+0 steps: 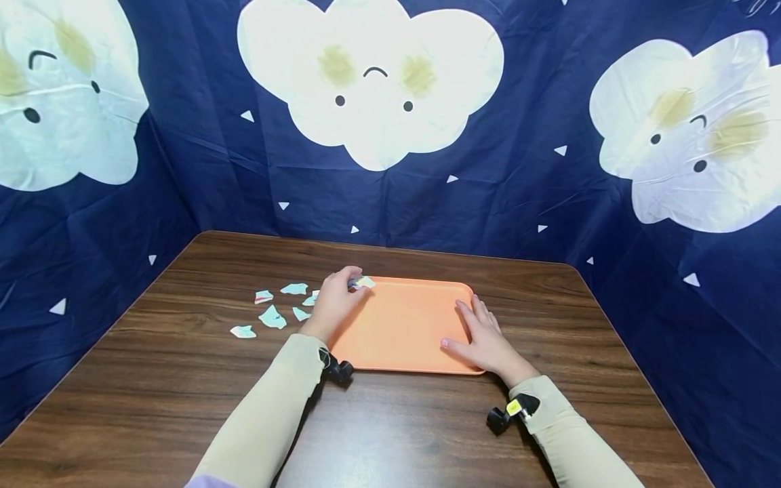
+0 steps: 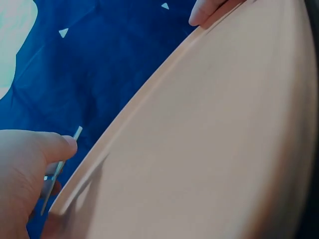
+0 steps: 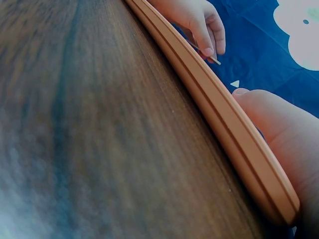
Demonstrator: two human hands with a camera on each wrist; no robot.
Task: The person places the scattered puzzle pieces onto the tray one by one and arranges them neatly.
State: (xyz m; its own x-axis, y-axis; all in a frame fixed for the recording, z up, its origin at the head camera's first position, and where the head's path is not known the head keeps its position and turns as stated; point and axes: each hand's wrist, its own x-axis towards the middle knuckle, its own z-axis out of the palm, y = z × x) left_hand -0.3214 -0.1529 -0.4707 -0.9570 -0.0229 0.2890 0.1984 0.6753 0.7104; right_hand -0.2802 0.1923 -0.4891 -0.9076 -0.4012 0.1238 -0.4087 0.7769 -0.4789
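My left hand pinches a thin puzzle piece, pale with a yellow patch, above the back left corner of an orange tray. In the left wrist view the puzzle piece appears almost edge-on between thumb and fingers. At the tray's right side, my right hand lies with thumb and fingers spread over the rim, holding nothing between them. Its thumb shows beside the tray's edge in the right wrist view. Left of my left hand, several irregular pale-blue puzzle pieces lie scattered on the table.
The dark wooden table carries the tray near its middle. A navy cloth with white clouds hangs behind the table and along both sides. Each wrist wears a small black camera.
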